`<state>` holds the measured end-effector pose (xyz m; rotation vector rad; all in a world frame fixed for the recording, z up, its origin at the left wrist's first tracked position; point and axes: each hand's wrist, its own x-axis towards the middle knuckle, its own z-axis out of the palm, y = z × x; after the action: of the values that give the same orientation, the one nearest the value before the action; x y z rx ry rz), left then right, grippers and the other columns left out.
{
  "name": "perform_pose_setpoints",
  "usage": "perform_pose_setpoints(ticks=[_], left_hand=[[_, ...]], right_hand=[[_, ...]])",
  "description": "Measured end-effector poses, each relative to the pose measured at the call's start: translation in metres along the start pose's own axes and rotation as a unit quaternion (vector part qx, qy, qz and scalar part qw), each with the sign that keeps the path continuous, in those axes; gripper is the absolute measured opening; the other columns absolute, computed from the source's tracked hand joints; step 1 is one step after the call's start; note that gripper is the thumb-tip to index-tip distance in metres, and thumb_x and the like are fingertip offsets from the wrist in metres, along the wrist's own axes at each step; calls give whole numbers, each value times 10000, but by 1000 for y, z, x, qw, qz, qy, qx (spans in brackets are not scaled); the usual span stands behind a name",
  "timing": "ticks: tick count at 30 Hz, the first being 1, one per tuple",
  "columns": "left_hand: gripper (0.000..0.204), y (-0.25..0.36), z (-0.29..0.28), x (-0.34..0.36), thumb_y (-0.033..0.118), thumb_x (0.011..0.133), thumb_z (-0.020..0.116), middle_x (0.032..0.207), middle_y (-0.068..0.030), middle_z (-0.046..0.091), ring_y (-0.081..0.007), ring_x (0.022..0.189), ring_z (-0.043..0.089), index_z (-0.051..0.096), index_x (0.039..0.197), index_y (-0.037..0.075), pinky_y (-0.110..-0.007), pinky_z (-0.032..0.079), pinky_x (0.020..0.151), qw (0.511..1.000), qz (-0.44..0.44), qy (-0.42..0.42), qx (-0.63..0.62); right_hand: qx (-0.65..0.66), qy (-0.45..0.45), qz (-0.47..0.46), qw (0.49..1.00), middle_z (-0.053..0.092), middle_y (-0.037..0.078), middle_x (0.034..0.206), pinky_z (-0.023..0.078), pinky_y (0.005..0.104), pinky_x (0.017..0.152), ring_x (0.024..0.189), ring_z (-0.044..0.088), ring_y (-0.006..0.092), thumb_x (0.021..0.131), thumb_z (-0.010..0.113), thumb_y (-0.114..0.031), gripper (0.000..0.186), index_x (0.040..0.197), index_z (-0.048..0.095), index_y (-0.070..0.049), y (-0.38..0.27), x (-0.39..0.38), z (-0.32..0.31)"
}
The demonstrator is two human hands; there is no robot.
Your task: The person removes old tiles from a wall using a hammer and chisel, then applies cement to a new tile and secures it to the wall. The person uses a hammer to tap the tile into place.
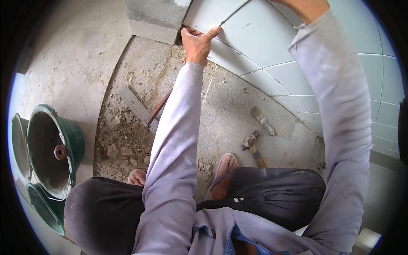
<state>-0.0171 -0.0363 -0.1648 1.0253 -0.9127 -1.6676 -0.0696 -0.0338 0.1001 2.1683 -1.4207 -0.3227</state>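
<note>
At the top centre, my left hand (196,46) is at the lower edge of a pale wall tile (208,13). Its fingers curl in at that edge, and the thumb reaches across to a dark joint beside the tile. My right hand (304,9) is raised against the tiled wall at the top edge of the picture; its fingers are cut off there. Below my left hand, a rough strip of floor (146,57) is strewn with crumbled mortar. A metal try square (135,104) with a reddish handle lies partly behind my left forearm.
A hammer (254,148) and a dirty trowel-like tool (262,121) lie on the floor to the right. Green buckets (73,140) stand at the far left, one holding a brown ring-shaped piece. Rubble (123,146) lies near my feet. A grey plastered block (157,19) adjoins the tiles.
</note>
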Motion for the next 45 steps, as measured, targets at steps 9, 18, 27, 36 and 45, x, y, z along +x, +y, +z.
perform_pose_setpoints(ticks=[9,18,27,36,45], left_hand=[[710,2,7,-2,262,654,864,931,-121,447,-188,837,489,375,1060,-54,-274,466,726,1000,1,1,16],[676,4,5,-3,264,650,870,910,-115,447,-197,849,483,396,1021,-42,-277,455,724,1000,7,19,-5],[632,-3,5,0,282,684,848,928,-123,469,-190,835,492,412,1009,-40,-269,453,707,997,48,23,49],[624,-4,-6,8,288,710,824,952,-135,470,-195,855,496,408,1036,-45,-290,469,745,997,56,-55,11],[677,21,-34,-68,384,641,827,980,-148,611,-227,946,590,493,1058,-33,-347,489,853,971,28,-230,57]], right_hand=[[12,-38,-31,999,607,203,629,485,418,583,642,630,348,582,601,6,15,597,602,1,5,8,-6],[-13,-16,32,999,640,172,648,501,423,584,654,652,331,600,611,-56,42,612,646,-38,-2,8,-2],[-50,12,53,997,647,189,654,519,410,600,663,667,319,650,610,-60,80,649,672,-9,-13,6,7],[27,43,123,991,644,217,671,530,422,623,681,671,335,683,591,-34,93,687,675,5,-21,-2,4],[279,24,197,939,626,183,759,479,416,591,631,613,341,792,600,-88,201,953,537,14,-45,-91,-5]])
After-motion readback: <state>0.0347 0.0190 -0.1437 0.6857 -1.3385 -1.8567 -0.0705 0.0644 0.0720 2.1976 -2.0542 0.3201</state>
